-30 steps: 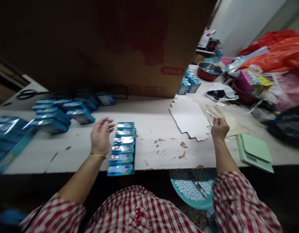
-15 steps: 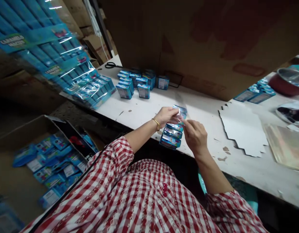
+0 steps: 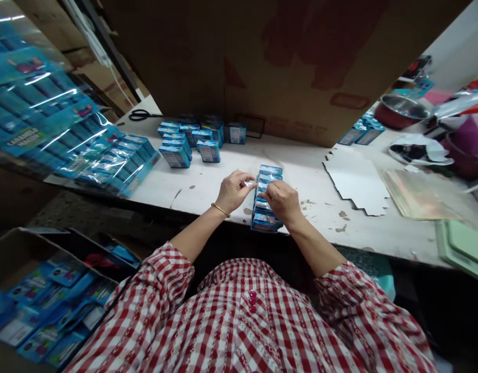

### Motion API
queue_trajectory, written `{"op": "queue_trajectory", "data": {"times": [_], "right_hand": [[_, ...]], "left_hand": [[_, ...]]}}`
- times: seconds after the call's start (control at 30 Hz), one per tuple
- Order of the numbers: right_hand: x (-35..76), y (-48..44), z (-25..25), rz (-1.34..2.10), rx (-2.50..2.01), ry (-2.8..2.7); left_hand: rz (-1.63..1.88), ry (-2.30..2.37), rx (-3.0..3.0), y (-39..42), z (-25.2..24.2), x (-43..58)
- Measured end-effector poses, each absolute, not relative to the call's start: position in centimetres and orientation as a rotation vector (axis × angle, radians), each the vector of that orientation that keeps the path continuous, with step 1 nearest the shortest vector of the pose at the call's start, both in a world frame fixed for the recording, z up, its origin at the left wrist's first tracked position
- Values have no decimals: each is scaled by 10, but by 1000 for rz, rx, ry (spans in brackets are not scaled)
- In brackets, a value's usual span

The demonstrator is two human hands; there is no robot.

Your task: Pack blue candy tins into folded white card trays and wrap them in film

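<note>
A row of small blue boxes (image 3: 266, 221) lies end to end on the white table (image 3: 308, 228), close to its near edge. My left hand (image 3: 234, 190) is closed at the left side of the row and pinches a thin clear film (image 3: 249, 183) against it. My right hand (image 3: 282, 201) rests on top of the row with its fingers curled over the boxes. Both sleeves are red-and-white checked.
More blue boxes (image 3: 192, 141) stand at the back left near scissors (image 3: 142, 115). Wrapped blue packs (image 3: 106, 160) lie at the far left. A big cardboard box (image 3: 285, 67) towers behind. Flat white card (image 3: 355, 178), clear film sheets (image 3: 415, 194) and green lids (image 3: 462, 248) lie right. A floor carton (image 3: 37, 300) holds boxes.
My right hand left the film sheets at the right and came to the row of boxes. Both hands now close on the row. The camera swung left, then back.
</note>
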State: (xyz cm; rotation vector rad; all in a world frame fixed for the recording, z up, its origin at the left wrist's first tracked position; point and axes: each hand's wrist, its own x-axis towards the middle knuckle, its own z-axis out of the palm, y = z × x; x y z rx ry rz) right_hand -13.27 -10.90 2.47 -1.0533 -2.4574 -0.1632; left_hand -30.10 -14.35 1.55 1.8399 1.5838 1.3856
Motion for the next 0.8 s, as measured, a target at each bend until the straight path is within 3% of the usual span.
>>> {"op": "queue_trajectory", "data": {"times": [0.37,0.5,0.67,0.8], "right_hand": [[-128,-124,43,349,-1188,-2316],[-132,-129,40,94,-1285,-2288],[-124,-120,40,44,-1194,-2326],[-117,-114,41,-391,-1178,-2319]], "left_hand": [[1383,1794,1825,-145,24,-286],[1350,1777,1954,-144,27,-280],[1244,1710,2110,-145,30,-284],[1142,1753,2127,-150,28,-286]]}}
